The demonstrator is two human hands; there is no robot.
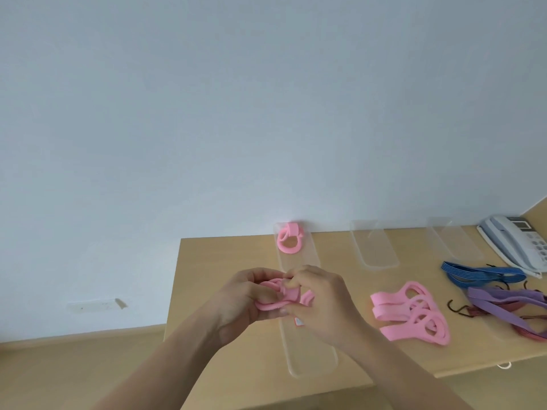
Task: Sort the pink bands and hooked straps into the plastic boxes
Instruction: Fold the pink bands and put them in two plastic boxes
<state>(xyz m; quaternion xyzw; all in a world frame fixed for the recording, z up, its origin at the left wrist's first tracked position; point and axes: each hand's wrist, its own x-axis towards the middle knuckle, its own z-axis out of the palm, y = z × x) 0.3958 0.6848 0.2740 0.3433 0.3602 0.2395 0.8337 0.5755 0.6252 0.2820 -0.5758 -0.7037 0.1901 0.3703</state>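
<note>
At lower centre, left hand (248,297) and right hand (322,303) both pinch a pink band (291,294). Best keep its coil tight, then lower it into the clear box (313,365).

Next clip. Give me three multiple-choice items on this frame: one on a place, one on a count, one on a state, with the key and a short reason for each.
1. Where does the bundled pink band lie?
A. At the far end of the left box
B. In the middle box
C. In the right box

2. How many clear boxes are on the table?
A. One
B. Three
C. Five

3. What are the left hand and right hand doing?
A. Lying flat on the table
B. Hanging at the person's sides
C. Gripping a second pink band together

Key:
1 A: it sits inside the left box, at the end near the wall.
2 B: three lie side by side.
3 C: fingers of both hands curl round it above the left box.
</note>
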